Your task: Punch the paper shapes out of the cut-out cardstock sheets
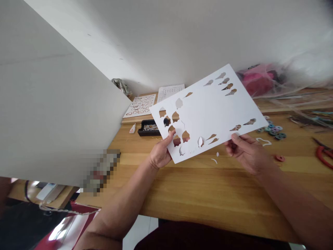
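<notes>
A white sheet of card (205, 111) with several cut-out holes is held up, tilted, above the wooden table. My left hand (162, 151) pinches its lower left edge, thumb on top beside the larger scalloped holes. At the lower right edge, my right hand (246, 149) grips the same sheet, with the thumb over the front and the fingers behind. The holes on the right side are slim and pointed. One petal-shaped piece (200, 141) hangs partly in its hole. Two small white paper scraps (214, 161) lie on the table below the sheet.
Behind the sheet stand a black tray (148, 127) of small beads and a small white glue bottle (132, 128). Thread spools (277, 133) and red-handled pliers (324, 154) lie at right. Another cut-out sheet (140, 105) rests on the back ledge. A grey partition (57, 97) borders the left.
</notes>
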Action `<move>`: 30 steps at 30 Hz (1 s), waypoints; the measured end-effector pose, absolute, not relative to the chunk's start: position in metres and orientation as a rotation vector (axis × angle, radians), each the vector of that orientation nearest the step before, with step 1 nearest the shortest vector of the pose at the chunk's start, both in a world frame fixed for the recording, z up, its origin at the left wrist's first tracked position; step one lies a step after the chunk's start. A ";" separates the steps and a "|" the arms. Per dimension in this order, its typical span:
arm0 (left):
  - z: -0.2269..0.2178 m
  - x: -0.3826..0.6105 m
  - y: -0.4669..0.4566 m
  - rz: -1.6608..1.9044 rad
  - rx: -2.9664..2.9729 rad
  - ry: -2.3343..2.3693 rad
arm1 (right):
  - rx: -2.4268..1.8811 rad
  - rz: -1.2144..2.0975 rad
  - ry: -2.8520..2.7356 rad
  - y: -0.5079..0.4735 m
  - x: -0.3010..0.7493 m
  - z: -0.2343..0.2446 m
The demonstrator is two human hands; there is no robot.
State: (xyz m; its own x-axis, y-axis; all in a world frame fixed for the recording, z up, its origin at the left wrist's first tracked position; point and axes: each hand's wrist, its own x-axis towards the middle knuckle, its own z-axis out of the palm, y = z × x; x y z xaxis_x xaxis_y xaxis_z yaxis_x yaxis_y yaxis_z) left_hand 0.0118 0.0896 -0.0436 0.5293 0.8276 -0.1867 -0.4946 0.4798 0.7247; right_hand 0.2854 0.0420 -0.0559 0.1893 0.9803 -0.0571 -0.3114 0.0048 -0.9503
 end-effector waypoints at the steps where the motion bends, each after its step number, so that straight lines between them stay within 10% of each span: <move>1: -0.042 0.013 0.088 0.859 0.641 0.577 | -1.085 1.208 -0.827 0.042 0.285 -0.056; 30: -0.048 0.010 0.083 0.875 0.609 0.402 | -1.085 1.198 -0.878 0.037 0.278 -0.050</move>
State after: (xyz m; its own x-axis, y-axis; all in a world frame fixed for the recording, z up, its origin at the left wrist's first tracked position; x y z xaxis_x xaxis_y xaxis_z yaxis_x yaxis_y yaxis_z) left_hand 0.0105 0.0835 -0.0485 0.5840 0.8076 -0.0818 -0.5881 0.4905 0.6431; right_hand 0.2785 0.0375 -0.0496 0.1750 0.9842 -0.0259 -0.2712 0.0229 -0.9623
